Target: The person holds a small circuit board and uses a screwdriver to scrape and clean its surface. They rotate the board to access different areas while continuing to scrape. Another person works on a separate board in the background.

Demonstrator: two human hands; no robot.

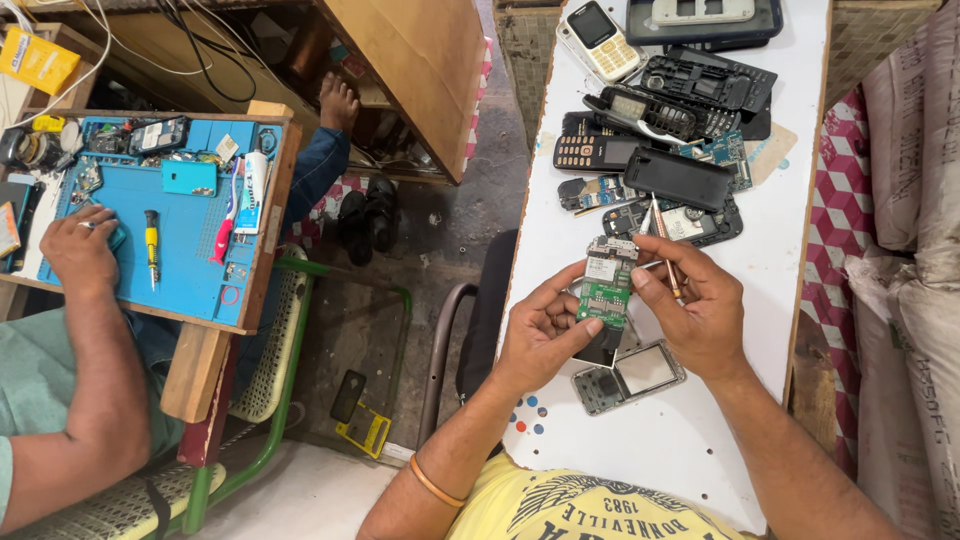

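My left hand grips a small green phone circuit board by its lower edge, above the white table. My right hand pinches the board's right side and also holds a thin screwdriver between its fingers. Just below my hands lies a grey phone frame with a screen. Beyond the board sit a black phone back cover, a black keypad phone and several other opened phone parts.
A white keypad phone and black housings lie at the table's far end. To the left, another person's hand rests on a blue work mat with a yellow screwdriver. Sacks stand at the right.
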